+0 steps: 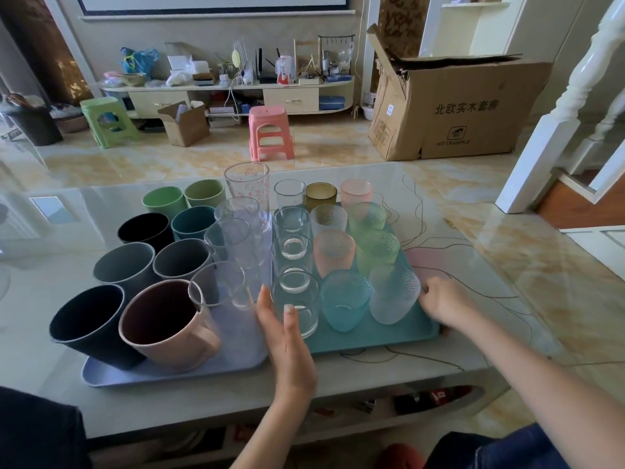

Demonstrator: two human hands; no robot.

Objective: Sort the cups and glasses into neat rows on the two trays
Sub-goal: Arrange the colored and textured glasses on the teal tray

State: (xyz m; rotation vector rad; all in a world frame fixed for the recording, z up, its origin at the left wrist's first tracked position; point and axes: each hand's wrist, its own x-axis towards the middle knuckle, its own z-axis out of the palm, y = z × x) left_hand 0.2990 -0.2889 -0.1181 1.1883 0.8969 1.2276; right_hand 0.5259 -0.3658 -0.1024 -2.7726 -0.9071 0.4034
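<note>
Left hand [287, 336], lower centre of the frame, fingers straight and loose, thumb against the near wall of a short clear glass tumbler [295, 304]; palm beside it, no closed grip visible. Right hand [443, 304], right of centre, curled at the right edge of a teal rectangular plastic tray [399, 340], fingertips touching a frosted white dimpled glass [394, 296]; whether gripping tray or glass, cannot tell.

On the teal tray, right of centre: a column of clear tumblers running away from the left hand, then a frosted blue glass [345, 299], a frosted pink glass [334, 252], two frosted green glasses [377, 252], an amber glass [320, 196] and another pink one at the far end. Roughly in rows.

Just left, touching edge to edge, a pale lavender rectangular plastic tray [176, 374]: a pink plastic mug with handle [167, 324] and a navy plastic cup [89, 324] nearest, grey [123, 269], black [143, 230], teal [192, 223] and green cups behind, tall clear glasses along its right side, the tallest printed with a cartoon figure [247, 184].

Both trays on a glossy white table [490, 282]. Upper frame: pink plastic stool [269, 132], green stool [108, 121], large cardboard box [456, 106].
</note>
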